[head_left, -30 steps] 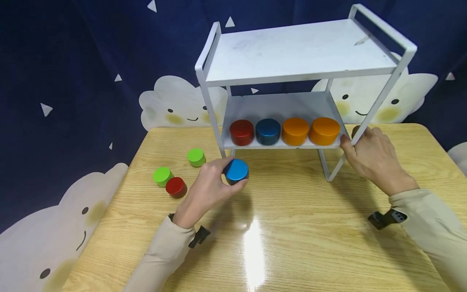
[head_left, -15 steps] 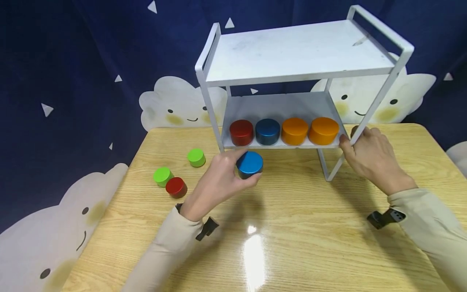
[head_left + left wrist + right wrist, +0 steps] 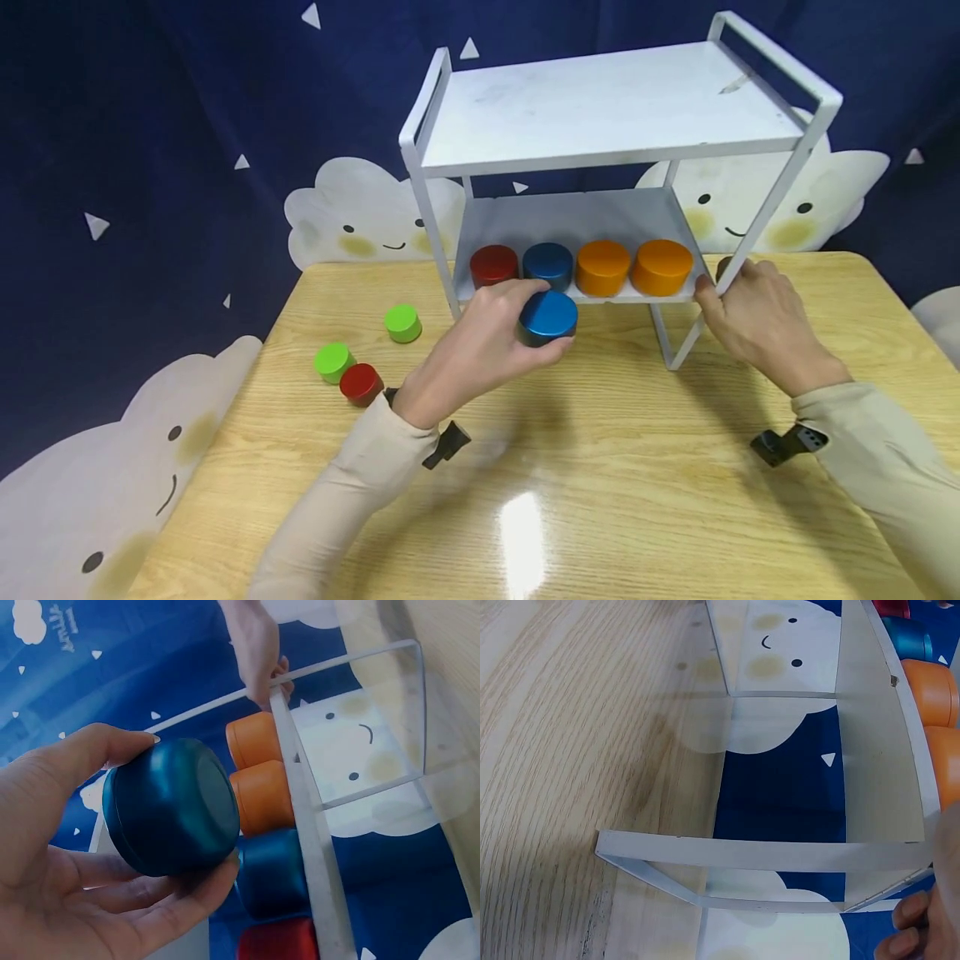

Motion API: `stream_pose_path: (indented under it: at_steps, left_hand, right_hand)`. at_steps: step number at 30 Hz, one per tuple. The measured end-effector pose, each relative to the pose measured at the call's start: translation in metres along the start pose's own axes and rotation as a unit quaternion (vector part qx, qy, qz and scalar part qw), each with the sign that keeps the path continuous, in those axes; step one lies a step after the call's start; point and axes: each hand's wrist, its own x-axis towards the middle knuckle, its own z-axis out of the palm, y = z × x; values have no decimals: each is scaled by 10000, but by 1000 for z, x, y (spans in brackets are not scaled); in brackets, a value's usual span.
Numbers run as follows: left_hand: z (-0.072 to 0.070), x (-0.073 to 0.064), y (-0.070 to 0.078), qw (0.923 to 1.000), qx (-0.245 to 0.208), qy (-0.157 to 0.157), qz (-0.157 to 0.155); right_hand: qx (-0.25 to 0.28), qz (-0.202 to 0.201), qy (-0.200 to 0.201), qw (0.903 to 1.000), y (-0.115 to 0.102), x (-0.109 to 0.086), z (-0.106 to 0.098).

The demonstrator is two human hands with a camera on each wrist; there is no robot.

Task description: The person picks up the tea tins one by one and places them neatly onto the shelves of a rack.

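My left hand [image 3: 491, 337] pinches a short blue round tin [image 3: 549, 317] between thumb and fingers, in front of the lower shelf's edge. In the left wrist view, this tin [image 3: 176, 806] is tilted with its end towards the shelf. My right hand [image 3: 765, 321] grips the right upright of a white two-tier rack [image 3: 615, 100], thumb at the shelf's front corner and fingers behind the post. On the lower shelf stand, left to right, a red tin [image 3: 493, 263], a blue tin [image 3: 548, 262] and two orange tins [image 3: 603, 268]. The left hand partly covers the red one's base.
Left on the wooden table [image 3: 637, 483] are two small green tins [image 3: 403, 323] and a small dark red tin [image 3: 362, 384]. The rack's right foot frame [image 3: 742, 851] crosses the right wrist view. A dark blue curtain [image 3: 187, 83] with clouds hangs behind.
My left hand has carried the blue tin right and up, from near the rack's left leg to in front of the shelf. The right hand keeps its grip; the rack's right side shifts slightly left.
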Motion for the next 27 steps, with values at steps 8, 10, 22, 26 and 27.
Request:
stream_pose_path:
  at_steps: [8, 10, 22, 26, 27]
  left_hand:
    - [-4, 10, 11, 9998, 125, -102, 112]
    - [-6, 13, 14, 9995, 213, -186, 135]
    - [-21, 39, 39, 9969, 387, -527, 428]
    - [-24, 52, 51, 9952, 275, -717, 604]
    - [-25, 56, 54, 9948, 254, -769, 618]
  right_hand:
    - [18, 59, 42, 10000, 2, -2, 2]
    - [11, 49, 26, 10000, 2, -2, 2]
    - [-51, -125, 58, 9999, 1, -2, 1]
    - [-97, -151, 55, 9998, 1, -1, 1]
    - [-96, -148, 35, 9998, 1, -1, 1]
